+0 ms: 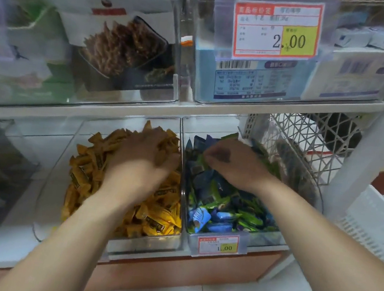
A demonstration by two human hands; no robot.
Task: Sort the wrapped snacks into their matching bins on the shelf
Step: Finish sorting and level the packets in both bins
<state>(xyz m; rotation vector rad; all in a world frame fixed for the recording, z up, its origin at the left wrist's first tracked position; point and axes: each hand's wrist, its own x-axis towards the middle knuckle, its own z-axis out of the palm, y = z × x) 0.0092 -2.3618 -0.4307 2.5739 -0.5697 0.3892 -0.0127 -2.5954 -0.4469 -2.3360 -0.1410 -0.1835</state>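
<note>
Two-handed work, low on the shelf. Left hand palm-down on the yellow snacks in the clear bin, fingers sunk into the heap; impossible to tell whether gripping anything or merely pressing. Right hand pinching what looks like a green snack between thumb and forefinger, just above the blue and green snacks of the neighbouring bin.

Likely trouble: a thin pinch, seemingly at the wrapper's edge only, so easy to lose straight down into look-alike wrappers below. Same risk if carried toward the left grip and let go over the divider, into the yellow. Also, with any hard push from the left palm, yellow wrappers sliding wrist-ward over the low front wall.

Hard to make out: left fingertips, buried; the exact pinch point, blurred; print on every wrapper near either grip. Beyond the right knuckles, only shadow and part of a white mesh basket.
</note>
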